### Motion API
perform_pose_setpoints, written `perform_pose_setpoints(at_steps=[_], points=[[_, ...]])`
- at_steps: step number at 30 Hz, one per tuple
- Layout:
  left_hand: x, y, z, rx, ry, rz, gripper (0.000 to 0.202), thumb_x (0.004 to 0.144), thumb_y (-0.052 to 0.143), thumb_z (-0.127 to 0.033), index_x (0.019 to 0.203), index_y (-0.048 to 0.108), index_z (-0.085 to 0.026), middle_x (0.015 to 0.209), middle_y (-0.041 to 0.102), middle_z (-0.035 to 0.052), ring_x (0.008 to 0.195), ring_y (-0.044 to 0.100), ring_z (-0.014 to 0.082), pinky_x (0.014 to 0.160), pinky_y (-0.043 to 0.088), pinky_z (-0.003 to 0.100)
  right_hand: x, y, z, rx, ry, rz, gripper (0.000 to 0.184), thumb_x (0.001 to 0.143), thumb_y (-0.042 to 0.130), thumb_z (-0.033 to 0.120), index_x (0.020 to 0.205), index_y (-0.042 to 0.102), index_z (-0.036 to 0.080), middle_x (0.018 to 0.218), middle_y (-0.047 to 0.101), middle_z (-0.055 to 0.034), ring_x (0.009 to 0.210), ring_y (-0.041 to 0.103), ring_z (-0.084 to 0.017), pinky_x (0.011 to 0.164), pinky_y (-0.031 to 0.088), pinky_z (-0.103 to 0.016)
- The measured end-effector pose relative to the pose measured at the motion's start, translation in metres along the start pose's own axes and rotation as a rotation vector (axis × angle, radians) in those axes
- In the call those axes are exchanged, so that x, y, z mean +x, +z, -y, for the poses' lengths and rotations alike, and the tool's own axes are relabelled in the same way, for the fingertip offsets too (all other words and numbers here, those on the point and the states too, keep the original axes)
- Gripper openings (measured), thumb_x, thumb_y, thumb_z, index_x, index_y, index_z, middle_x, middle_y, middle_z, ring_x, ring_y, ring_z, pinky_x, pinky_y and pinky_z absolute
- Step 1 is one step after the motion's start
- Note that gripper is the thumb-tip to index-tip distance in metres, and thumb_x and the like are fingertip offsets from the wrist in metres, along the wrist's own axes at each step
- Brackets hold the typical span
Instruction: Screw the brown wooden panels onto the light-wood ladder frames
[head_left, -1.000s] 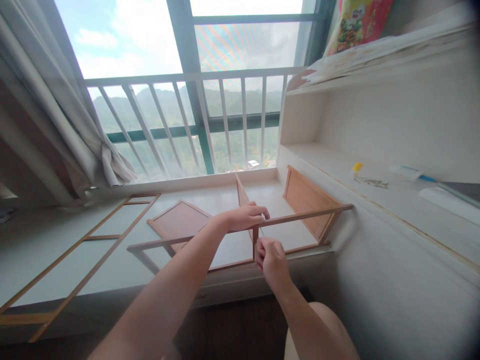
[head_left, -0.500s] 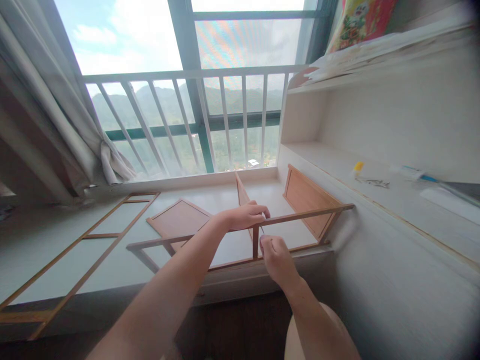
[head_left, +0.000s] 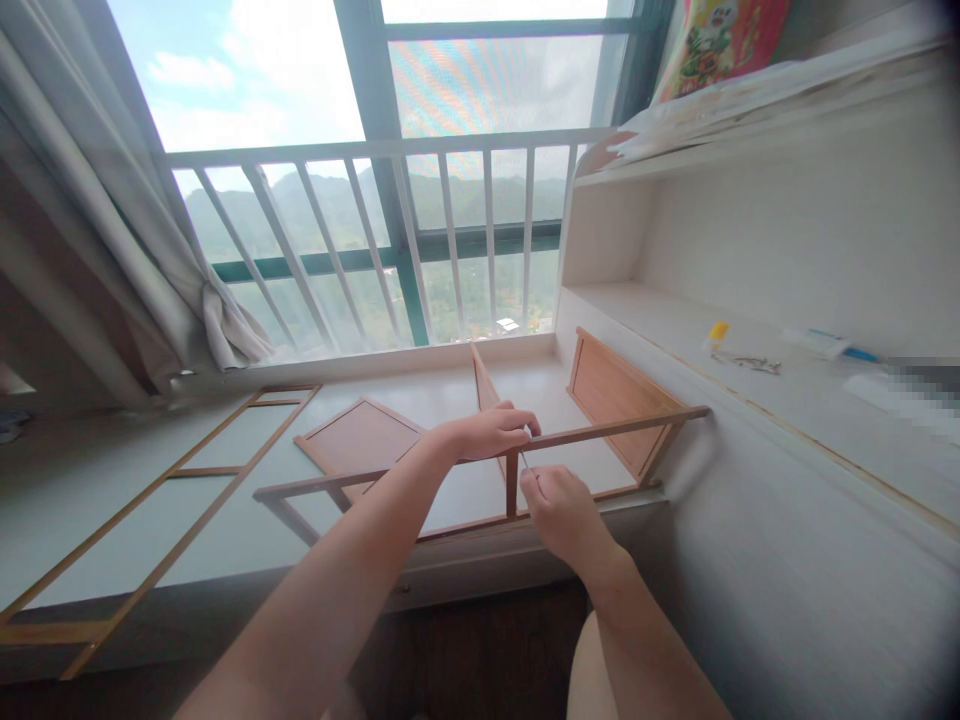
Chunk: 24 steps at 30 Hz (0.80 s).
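Note:
My left hand (head_left: 487,432) rests over the top rail of a wooden frame (head_left: 600,433), its fingers curled around the rail. Just below it, my right hand (head_left: 564,508) is closed in a pinch beside the frame's short upright post (head_left: 511,485). From its fingers a thin metal tool (head_left: 524,460) points up to the joint of post and rail; its exact kind is too small to tell. Wooden panels join the frame: one at the right end (head_left: 622,400), one in the middle (head_left: 486,383), and one leaning at the left (head_left: 364,440).
A separate ladder-like wooden frame (head_left: 169,480) lies on the white window ledge (head_left: 247,540) to the left. At right, a white shelf (head_left: 660,320) holds a yellow-capped item (head_left: 718,334) and small metal pieces (head_left: 750,363). White railing (head_left: 450,240) and a grey curtain (head_left: 150,200) stand behind.
My right hand has turned slightly at the wrist, its knuckles and forearm shifting a little to the right. My left hand and the frame stay in place.

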<state>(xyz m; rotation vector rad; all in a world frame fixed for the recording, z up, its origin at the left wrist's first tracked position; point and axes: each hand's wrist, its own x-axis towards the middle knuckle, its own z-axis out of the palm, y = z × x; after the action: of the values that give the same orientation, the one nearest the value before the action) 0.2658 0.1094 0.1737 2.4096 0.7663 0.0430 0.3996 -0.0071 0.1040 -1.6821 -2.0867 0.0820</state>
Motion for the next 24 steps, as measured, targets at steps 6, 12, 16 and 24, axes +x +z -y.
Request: perform_pose_setpoints(at_steps=[6, 12, 16, 24], points=[[0.001, 0.000, 0.002, 0.005, 0.014, -0.003, 0.028, 0.093, 0.038, -0.031, 0.113, 0.058, -0.024, 0.100, 0.045, 0.0040, 0.101, 0.050, 0.0182, 0.100, 0.038, 0.033, 0.000, 0.002, 0.000, 0.190, 0.088, -0.010, 0.043, 0.097, 0.027, 0.020, 0.060, 0.048, 0.018, 0.060, 0.050, -0.0027, 0.060, 0.037, -0.015, 0.058, 0.018, -0.031], [0.001, 0.000, 0.002, 0.021, 0.015, 0.001, 0.029, 0.094, 0.037, -0.031, 0.113, 0.057, -0.025, 0.100, 0.045, 0.0041, 0.103, 0.049, 0.0189, 0.100, 0.038, 0.033, 0.001, -0.002, -0.001, 0.326, 0.131, -0.050, 0.040, 0.095, 0.033, 0.024, 0.056, 0.042, 0.019, 0.056, 0.044, -0.0012, 0.060, 0.034, -0.015, 0.059, 0.016, -0.033], [0.001, 0.000, 0.002, 0.023, 0.024, -0.002, 0.029, 0.094, 0.037, -0.030, 0.113, 0.058, -0.025, 0.098, 0.045, 0.0036, 0.102, 0.049, 0.0186, 0.101, 0.037, 0.033, 0.001, 0.007, 0.000, 0.526, 0.173, -0.047, 0.041, 0.093, 0.035, 0.025, 0.052, 0.036, 0.020, 0.050, 0.035, 0.0023, 0.055, 0.031, -0.013, 0.057, 0.017, -0.032], [0.001, 0.000, 0.000, 0.008, 0.009, -0.013, 0.028, 0.093, 0.039, -0.031, 0.112, 0.059, -0.026, 0.096, 0.044, 0.0026, 0.103, 0.049, 0.0180, 0.102, 0.037, 0.033, -0.001, 0.036, 0.039, 1.780, 0.509, -0.196, 0.036, 0.087, 0.040, 0.036, 0.055, 0.029, 0.023, 0.044, 0.024, 0.0079, 0.036, 0.024, -0.010, 0.039, 0.017, -0.026]])
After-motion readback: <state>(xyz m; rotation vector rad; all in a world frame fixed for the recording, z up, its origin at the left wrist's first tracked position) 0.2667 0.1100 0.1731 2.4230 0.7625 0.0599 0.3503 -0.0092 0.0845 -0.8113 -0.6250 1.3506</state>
